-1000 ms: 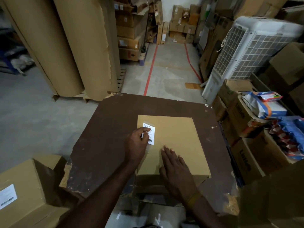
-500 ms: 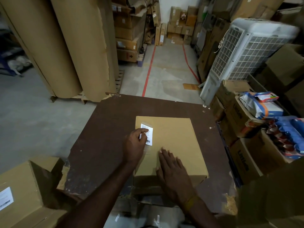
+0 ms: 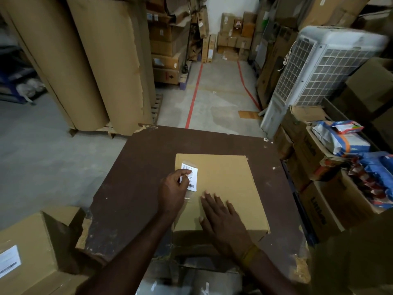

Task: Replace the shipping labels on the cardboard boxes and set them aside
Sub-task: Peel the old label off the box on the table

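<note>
Nearest, the right hand lies flat, fingers straight, on the smooth tan lid of the flat rectangular cardboard box. The box sits on a chipped dark brown table. At the box's far-left corner the left hand curls its fingers over a white barcoded shipping label, pinching its edge. Left of the box stands another labelled carton; beyond it, tall cardboard rolls; right of it, a white grilled cooler.

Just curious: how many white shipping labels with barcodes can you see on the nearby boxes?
2: one label under the left fingers on the table's box, one on the lower-left box. Others may be hidden.
</note>
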Tool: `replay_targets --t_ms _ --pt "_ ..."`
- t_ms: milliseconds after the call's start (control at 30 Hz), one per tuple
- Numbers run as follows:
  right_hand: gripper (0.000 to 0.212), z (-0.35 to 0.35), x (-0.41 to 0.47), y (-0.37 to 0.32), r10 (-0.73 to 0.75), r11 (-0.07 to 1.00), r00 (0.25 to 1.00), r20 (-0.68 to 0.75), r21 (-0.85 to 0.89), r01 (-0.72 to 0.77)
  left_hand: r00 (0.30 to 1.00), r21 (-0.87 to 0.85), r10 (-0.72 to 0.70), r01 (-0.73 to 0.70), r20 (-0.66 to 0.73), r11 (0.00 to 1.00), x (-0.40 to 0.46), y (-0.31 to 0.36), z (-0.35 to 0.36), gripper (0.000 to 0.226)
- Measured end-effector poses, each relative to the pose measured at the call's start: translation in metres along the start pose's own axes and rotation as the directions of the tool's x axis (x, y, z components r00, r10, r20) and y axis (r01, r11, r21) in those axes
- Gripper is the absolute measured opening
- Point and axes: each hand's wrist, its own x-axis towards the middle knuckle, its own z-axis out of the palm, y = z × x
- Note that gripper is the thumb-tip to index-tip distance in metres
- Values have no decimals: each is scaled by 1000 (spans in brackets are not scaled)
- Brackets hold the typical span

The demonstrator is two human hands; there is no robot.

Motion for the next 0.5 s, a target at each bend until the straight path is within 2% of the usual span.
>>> replay_targets --t_ms 67,133,200,233,267,300,367,433,467,500 --pt "76 -2 11 27 16 1000 999 -36 -26 -17 1000 12 2 -2 0 1000 0 1 1 26" --pt "68 -10 34 62 203 977 971 -128 -44 -210 1000 17 -5 5 6 1000 0 2 2 28" --pt "62 -30 52 92 496 868 860 -123 69 -491 1000 9 -11 11 13 1000 -1 1 3 30" --pt "62 -40 54 97 586 809 803 -111 146 -570 1000 8 -9 9 14 1000 -1 1 3 30" --pt "61 -45 53 94 610 788 783 -121 194 -584 1000 12 -9 9 12 1000 -2 3 2 30" --pt "60 -48 48 82 567 819 810 -150 207 -535 1000 14 -5 5 12 1000 -2 5 2 30" --pt "59 -43 32 47 326 939 923 -207 185 -290 1000 11 15 -15 16 1000 -2 7 1 30" --pt "60 -26 18 24 115 988 985 -128 113 -101 999 -9 32 -32 35 999 -3 7 0 29" --pt "58 -19 19 30 108 994 991 -80 40 -105 998 -29 27 -25 52 999 -5 8 -1 27" --pt "56 -16 24 43 180 983 981 -70 -12 -181 997 -56 14 -10 72 998 -6 9 -2 25"
